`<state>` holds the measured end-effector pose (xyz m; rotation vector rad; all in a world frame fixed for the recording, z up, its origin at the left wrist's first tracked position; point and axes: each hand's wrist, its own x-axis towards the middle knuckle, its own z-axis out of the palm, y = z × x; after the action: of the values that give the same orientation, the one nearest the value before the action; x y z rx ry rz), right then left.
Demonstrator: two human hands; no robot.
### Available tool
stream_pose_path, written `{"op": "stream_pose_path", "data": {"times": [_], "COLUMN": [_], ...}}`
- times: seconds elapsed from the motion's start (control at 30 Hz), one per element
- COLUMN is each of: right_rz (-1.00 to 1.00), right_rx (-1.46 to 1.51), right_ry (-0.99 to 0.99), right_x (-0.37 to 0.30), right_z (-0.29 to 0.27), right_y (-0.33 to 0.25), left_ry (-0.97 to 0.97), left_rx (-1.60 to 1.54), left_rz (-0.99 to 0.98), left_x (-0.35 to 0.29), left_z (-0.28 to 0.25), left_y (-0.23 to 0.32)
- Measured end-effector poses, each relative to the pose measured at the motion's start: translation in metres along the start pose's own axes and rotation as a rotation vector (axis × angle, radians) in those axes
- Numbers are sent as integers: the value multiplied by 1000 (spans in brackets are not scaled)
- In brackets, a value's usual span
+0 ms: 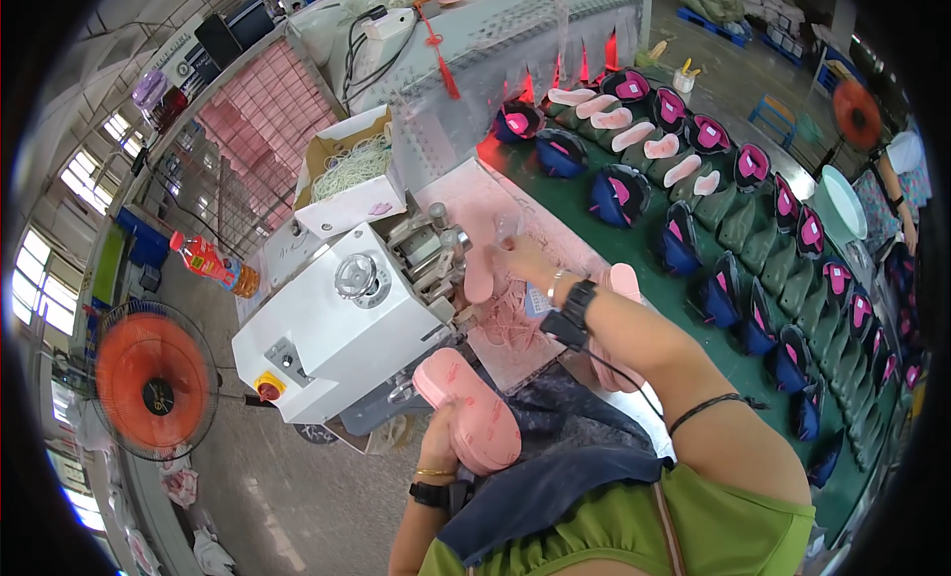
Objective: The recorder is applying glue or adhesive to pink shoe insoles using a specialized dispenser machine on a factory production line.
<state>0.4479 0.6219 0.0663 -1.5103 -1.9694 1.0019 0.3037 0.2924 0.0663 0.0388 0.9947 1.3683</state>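
Note:
My left hand (442, 432) is closed around a stack of pink insoles (483, 422), held low in front of the white bench machine (337, 323). A single pink insole (479, 264) stands beside the machine's metal roller head (448, 247). My right hand (525, 260) reaches over the worktable with its fingers closed at that insole's right edge. Under the right wrist lie pink trimming strips (510, 318) and dust. More pink insoles (622, 281) are piled beside my right forearm, which partly hides them.
A box of pale cord (342, 175) and a bottle of orange drink (213, 264) stand behind the machine. An orange fan (154, 383) is at left. On the right, a green conveyor (634, 249) carries rows of shoe uppers, lasts and insoles. Another person (901, 180) stands far right.

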Motion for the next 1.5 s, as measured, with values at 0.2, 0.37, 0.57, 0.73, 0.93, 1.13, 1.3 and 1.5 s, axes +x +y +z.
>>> {"op": "stream_pose_path", "data": {"times": [0.2, 0.37, 0.57, 0.73, 0.93, 1.13, 1.3, 1.5], "right_rz": [249, 173, 245, 540, 213, -263, -151, 45], "right_rx": [506, 790, 696, 361, 704, 691, 343, 441], "right_ry": [-5, 266, 743, 899, 757, 93, -429, -163], "right_x": [46, 43, -21, -50, -15, -63, -176, -137], "right_z": [35, -38, -218, -300, -300, -178, -43, -12], "right_y": [-20, 29, 189, 323, 327, 108, 27, 49], "left_ry": [-25, -177, -140, -142, -92, -90, -326, -111], "left_rx": [46, 1078, 136, 168, 103, 204, 991, 251], "left_rz": [125, 382, -1, -80, -106, -86, 361, -139], "left_x": [-15, 4, 19, 24, 16, 17, 33, 13], "left_z": [-17, -22, 12, 32, 49, 51, 44, 47], "left_y": [4, 3, -9, -10, -16, -14, -9, -5]}}
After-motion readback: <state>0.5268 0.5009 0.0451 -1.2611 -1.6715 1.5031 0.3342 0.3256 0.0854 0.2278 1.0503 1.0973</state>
